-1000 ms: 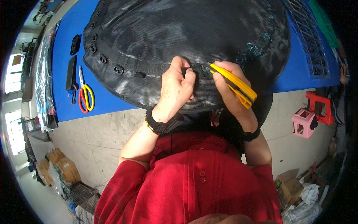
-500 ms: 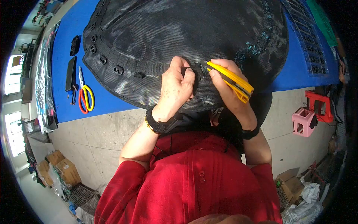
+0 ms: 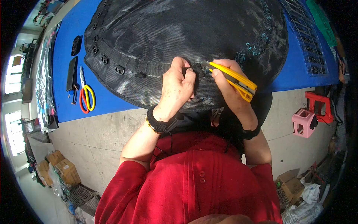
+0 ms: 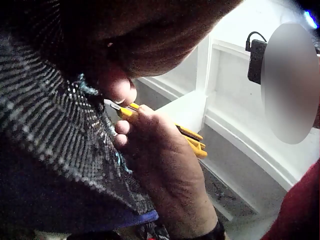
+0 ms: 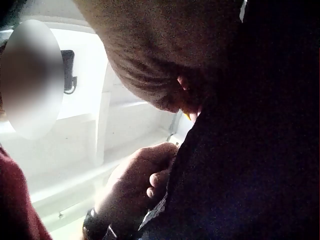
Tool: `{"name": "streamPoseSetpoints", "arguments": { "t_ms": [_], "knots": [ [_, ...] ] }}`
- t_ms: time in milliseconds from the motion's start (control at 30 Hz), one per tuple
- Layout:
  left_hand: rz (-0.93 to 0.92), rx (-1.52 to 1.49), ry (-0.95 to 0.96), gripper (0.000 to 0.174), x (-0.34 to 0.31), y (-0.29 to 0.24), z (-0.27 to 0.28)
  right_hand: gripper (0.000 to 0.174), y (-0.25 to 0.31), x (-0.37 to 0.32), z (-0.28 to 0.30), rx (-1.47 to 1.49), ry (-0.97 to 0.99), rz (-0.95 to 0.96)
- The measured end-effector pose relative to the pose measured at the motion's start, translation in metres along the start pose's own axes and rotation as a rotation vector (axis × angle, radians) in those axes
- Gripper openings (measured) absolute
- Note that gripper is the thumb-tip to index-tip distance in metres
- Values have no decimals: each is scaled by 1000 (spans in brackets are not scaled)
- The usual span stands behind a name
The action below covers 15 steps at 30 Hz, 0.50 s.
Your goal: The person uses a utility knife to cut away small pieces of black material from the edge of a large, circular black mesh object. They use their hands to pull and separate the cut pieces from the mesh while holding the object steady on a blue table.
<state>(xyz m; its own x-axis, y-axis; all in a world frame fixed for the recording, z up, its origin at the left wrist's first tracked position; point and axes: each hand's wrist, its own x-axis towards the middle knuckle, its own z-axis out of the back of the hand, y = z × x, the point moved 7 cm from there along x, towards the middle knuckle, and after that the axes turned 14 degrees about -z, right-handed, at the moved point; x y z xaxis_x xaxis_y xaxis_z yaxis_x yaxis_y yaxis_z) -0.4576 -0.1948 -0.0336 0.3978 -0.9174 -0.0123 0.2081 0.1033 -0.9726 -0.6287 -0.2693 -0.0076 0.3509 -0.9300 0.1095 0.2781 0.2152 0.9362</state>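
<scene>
A large rounded piece of black mesh fabric (image 3: 175,30) spreads over the table's near edge, with a webbing band and black plastic fittings (image 3: 119,70) along its left side. My left hand (image 3: 178,82) pinches a dark bit at the band, its fingers curled against the fabric. Just to the right, my right hand (image 3: 231,84) grips a yellow utility knife (image 3: 238,76). The blade points left at frayed threads beside the left thumb. From the left wrist, the knife tip (image 4: 114,105) shows close to the mesh and left fingertips. Dark fabric hides much of the right wrist view.
Scissors (image 3: 90,100) with red and yellow handles lie left on the blue table (image 3: 112,100), near a black strip (image 3: 71,72) and a black bundle (image 3: 76,45). Blue-green thread scraps (image 3: 250,50) dot the fabric. Clear packaging (image 3: 313,56) lies right; a pink stool (image 3: 302,121) stands on the floor.
The knife's rear end has swung slightly upward and its tip has shifted a little left. My left hand keeps its grip in nearly the same place.
</scene>
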Motion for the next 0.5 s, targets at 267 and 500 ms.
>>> {"name": "streamPoseSetpoints", "arguments": {
  "t_ms": [267, 500],
  "knots": [
    [-19, 1, 0, 11, 0, 0, 0, 18, 8, 2, -2, -41, -25, 77],
    [-8, -23, -4, 10, 0, 2, -1, 18, 4, 2, 0, -23, 4, 63]
  ]
}}
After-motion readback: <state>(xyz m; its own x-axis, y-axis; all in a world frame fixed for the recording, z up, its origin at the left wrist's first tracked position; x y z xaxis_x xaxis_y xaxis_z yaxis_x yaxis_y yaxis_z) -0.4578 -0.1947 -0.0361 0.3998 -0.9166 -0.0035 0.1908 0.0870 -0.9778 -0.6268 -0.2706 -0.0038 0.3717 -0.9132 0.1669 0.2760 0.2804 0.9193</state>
